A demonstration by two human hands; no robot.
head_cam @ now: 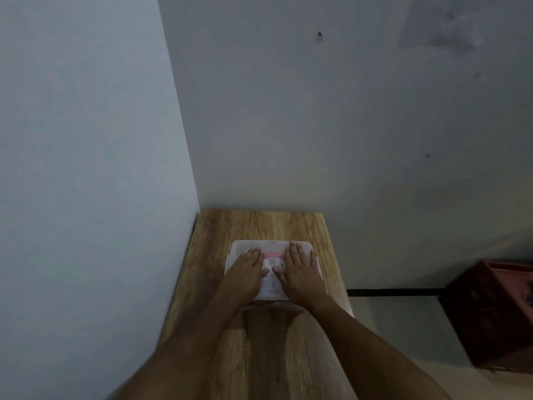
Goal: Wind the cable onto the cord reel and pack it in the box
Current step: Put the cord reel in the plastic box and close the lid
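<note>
A translucent white plastic box [271, 246] with its lid on sits on the wooden table [268, 342]. Through the lid I see a white cord reel [272, 280] with a pink band [272, 255] near its far side. My left hand [245, 272] lies flat, palm down, on the left half of the lid. My right hand [301, 272] lies flat on the right half. Fingers of both hands are spread and point away from me. The cable itself is not clearly visible.
The table stands in a corner, with a wall along its left side and another behind it. A dark red wooden cabinet [496, 316] stands on the floor to the right. The table's right edge drops to the floor.
</note>
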